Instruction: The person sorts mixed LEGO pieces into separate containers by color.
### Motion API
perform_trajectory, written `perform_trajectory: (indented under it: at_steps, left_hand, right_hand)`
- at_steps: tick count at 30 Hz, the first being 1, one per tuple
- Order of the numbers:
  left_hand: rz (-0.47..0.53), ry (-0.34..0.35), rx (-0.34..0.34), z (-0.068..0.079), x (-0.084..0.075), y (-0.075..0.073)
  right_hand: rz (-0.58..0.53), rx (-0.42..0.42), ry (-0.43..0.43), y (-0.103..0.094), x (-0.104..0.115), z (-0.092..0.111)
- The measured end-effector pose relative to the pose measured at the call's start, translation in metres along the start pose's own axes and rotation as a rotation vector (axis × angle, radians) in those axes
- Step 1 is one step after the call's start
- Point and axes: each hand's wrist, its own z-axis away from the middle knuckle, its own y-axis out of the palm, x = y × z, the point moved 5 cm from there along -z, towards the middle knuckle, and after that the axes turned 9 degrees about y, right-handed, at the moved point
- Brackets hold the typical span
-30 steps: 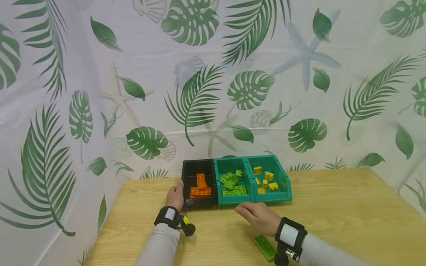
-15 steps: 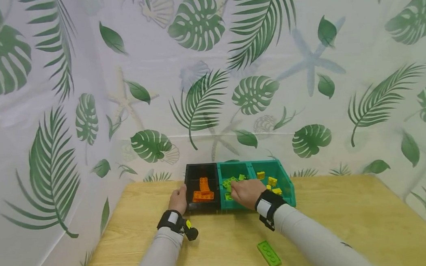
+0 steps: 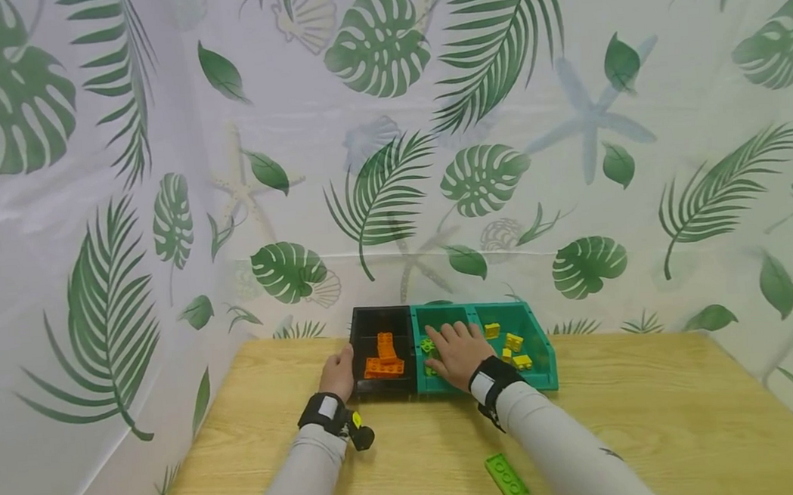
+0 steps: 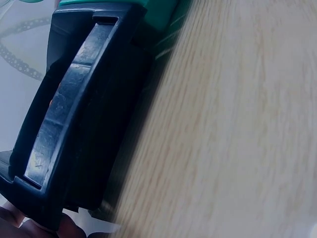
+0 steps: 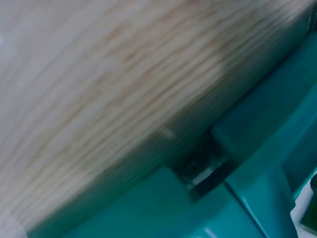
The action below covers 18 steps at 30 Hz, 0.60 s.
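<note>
My left hand (image 3: 338,374) grips the left side of a black storage bin (image 3: 383,394), with fingers (image 4: 69,229) at its front corner in the left wrist view. Orange toy bricks (image 3: 385,368) lie in that bin. Over the middle teal bin (image 3: 443,317) my right hand (image 3: 463,355) spreads its fingers, palm down, hiding most of the green bricks (image 3: 427,346) in there. Yellow bricks (image 3: 514,342) lie in the right teal bin (image 3: 547,367). A long green brick (image 3: 507,480) rests on the table in front of the bins.
The three bins stand side by side near the back of the wooden table (image 3: 410,466). A leaf-patterned sheet (image 3: 394,202) hangs behind and to the left of them.
My right hand has moved from in front of the bins to over the middle teal bin, and its fingers have spread from a closed pose. The left hand stays at the black bin.
</note>
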Motion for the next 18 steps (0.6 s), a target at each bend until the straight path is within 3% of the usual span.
perform_trajectory:
  at_steps: [5, 11, 18]
  left_hand:
    - [-0.008, -0.006, 0.004, 0.001, 0.0, 0.001]
    - [-0.008, -0.002, 0.003, 0.001, 0.001, 0.003]
    - [-0.023, 0.002, 0.002, -0.001, 0.0, 0.002]
  right_hand:
    - [0.008, 0.071, -0.02, 0.006, -0.003, 0.002]
    - [-0.098, 0.136, -0.034, 0.002, -0.012, 0.011]
    - [-0.168, 0.04, -0.099, -0.027, -0.017, 0.034]
